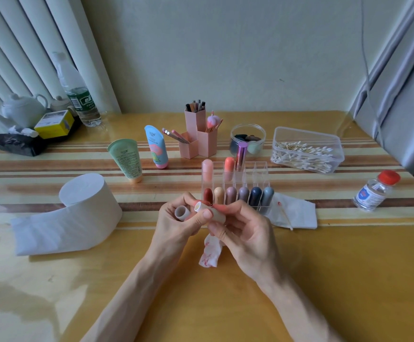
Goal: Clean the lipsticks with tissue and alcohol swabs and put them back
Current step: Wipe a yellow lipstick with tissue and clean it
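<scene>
My left hand [176, 224] holds a small pale lipstick cap [181, 213], its open end facing me. My right hand [244, 232] grips the pale lipstick tube [207, 210] with its open end pointing left toward the cap. A crumpled tissue [209, 254] stained red hangs below my right hand. Just behind my hands stands a clear acrylic organizer [257, 170] with several capsule-shaped lipsticks [230, 195] in its front row. A used swab [285, 214] with a red tip lies on a flat tissue [297, 212] to the right.
A toilet paper roll [87, 206] lies unrolled at left. A clear box of cotton swabs [307, 150] and an alcohol bottle [375, 191] with a red cap are at right. Two cream tubes [127, 159], pink brush holders [197, 134] and a sponge jar [248, 137] stand behind.
</scene>
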Motion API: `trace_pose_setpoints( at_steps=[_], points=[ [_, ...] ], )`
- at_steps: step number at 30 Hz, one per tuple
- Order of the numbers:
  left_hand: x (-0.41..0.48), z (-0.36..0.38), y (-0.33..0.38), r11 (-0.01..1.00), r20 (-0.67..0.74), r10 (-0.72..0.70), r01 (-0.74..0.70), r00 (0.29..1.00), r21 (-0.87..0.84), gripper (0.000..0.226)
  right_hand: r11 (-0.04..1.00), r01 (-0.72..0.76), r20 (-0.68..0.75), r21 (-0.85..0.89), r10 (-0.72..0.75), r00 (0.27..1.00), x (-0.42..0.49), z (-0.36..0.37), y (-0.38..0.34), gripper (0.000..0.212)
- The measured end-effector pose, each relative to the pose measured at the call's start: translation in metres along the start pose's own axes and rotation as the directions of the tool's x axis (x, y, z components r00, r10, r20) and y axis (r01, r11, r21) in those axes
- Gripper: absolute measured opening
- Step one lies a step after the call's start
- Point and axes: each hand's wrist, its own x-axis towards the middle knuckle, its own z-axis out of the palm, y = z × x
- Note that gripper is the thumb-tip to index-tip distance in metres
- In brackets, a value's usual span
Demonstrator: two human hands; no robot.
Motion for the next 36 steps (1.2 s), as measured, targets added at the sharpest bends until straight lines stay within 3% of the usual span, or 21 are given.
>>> trace_pose_setpoints(
  at_steps=[5, 7, 9, 12, 15, 21, 26, 29, 36],
  points=[
    [-0.001, 0.007, 0.013, 1.0, 0.021, 0.013, -0.014, 1.0, 0.025, 0.047, 1.0, 0.015, -0.059, -0.01, -0.015, 0.998, 0.001, -0.001, -0.002, 0.025],
    [-0.001, 0.006, 0.015, 1.0, 0.083, -0.023, 0.021, 0.996, 0.021, 0.06, 1.0, 0.011, -0.128, -0.009, -0.012, 0.992, 0.002, -0.003, -0.004, 0.025],
    [0.0, 0.001, 0.017, 0.99, 0.106, -0.095, 0.105, 0.99, -0.091, 0.067, 1.0, 0.013, -0.188, -0.015, -0.016, 0.982, 0.004, -0.007, -0.006, 0.025],
    [-0.004, -0.007, 0.014, 0.988, 0.107, -0.134, 0.141, 0.985, -0.06, 0.06, 0.999, 0.022, -0.227, -0.037, -0.03, 0.973, 0.004, -0.01, -0.005, 0.028],
    [-0.007, -0.01, 0.012, 0.993, 0.08, -0.022, 0.013, 0.997, 0.114, 0.053, 0.998, 0.024, -0.205, -0.066, -0.037, 0.978, 0.003, -0.011, -0.005, 0.029],
    [-0.003, -0.01, 0.008, 0.986, -0.063, 0.067, -0.056, 0.996, 0.157, 0.027, 0.987, 0.042, -0.111, -0.153, -0.059, 0.992, 0.001, -0.01, -0.002, 0.023],
    [-0.002, -0.013, 0.004, 0.98, -0.054, 0.101, -0.091, 0.993, 0.178, 0.037, 0.977, 0.038, -0.072, -0.21, -0.054, 0.996, -0.002, -0.008, 0.001, 0.023],
    [-0.002, -0.01, 0.005, 0.981, -0.043, 0.098, -0.09, 0.994, 0.173, 0.026, 0.977, 0.034, -0.071, -0.211, -0.05, 0.996, -0.002, -0.008, 0.003, 0.027],
    [-0.001, -0.003, 0.009, 0.983, -0.046, 0.09, -0.081, 0.995, 0.166, 0.028, 0.978, 0.081, -0.066, -0.192, -0.095, 0.993, -0.001, -0.011, 0.005, 0.036]
  ],
)
